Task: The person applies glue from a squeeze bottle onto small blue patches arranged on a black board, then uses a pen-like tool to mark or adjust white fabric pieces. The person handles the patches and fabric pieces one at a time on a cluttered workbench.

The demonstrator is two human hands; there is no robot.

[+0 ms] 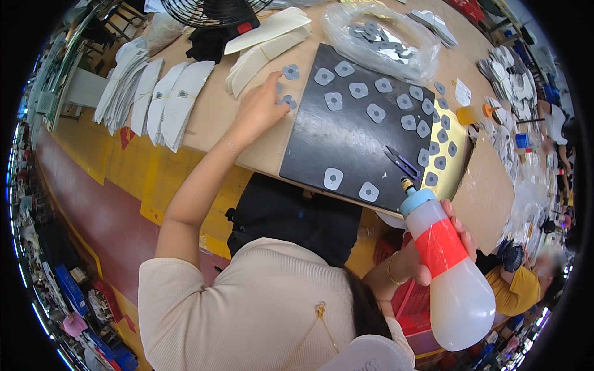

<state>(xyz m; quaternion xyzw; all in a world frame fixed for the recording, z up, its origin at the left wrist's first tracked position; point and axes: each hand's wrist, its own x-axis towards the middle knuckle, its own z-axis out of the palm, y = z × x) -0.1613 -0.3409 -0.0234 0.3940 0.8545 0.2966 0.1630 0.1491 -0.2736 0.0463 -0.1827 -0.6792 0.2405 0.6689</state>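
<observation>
grey patches [359, 90], small rounded pieces each with a dark dot in the middle, lie spread in loose rows over a black board [346, 142] on the tan tabletop [216, 108]. two more patches sit just off the board's left edge, and the left hand [260, 108] reaches out to them, fingers stretched and fingertips [272, 79] touching or almost touching the tabletop beside one patch [287, 101]; whether it pinches anything i cannot tell. the right hand [433, 247] is clenched around a translucent squeeze bottle [448, 266] with a red band and a pale blue cap, its brass nozzle tilted up toward the board's near right corner. a pair of purple snips [401, 162] lies on the board near that nozzle. a clear plastic bag [377, 37] holding more grey pieces rests at the board's far edge. stacks of cream curved cut pieces [154, 93] lie to the left on the tabletop, and a black fan [210, 12] stands beyond them.
</observation>
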